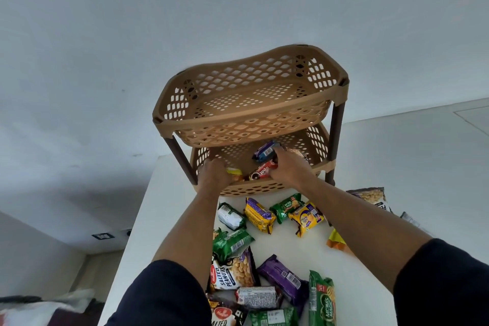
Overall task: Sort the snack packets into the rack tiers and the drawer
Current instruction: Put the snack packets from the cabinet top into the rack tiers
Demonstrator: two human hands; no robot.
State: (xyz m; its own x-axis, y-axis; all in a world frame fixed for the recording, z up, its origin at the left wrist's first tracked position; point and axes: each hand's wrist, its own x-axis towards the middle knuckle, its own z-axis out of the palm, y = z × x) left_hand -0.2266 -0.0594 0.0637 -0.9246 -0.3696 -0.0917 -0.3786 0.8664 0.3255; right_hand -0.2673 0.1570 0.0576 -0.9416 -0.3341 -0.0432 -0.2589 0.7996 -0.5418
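Note:
A tan two-tier plastic rack stands at the far end of the white table; its top tier holds nothing. Both hands reach into the lower tier. My left hand rests at the tier's front left, touching a yellow packet. My right hand grips a blue packet inside the tier, above a red packet lying there. Several snack packets lie loose on the table nearer me, among them green, yellow and purple ones. No drawer is visible.
A salted peanuts bag lies near my left forearm, another peanut bag at the right behind my right arm. An orange packet sits under my right forearm. The table's left edge drops off to the floor.

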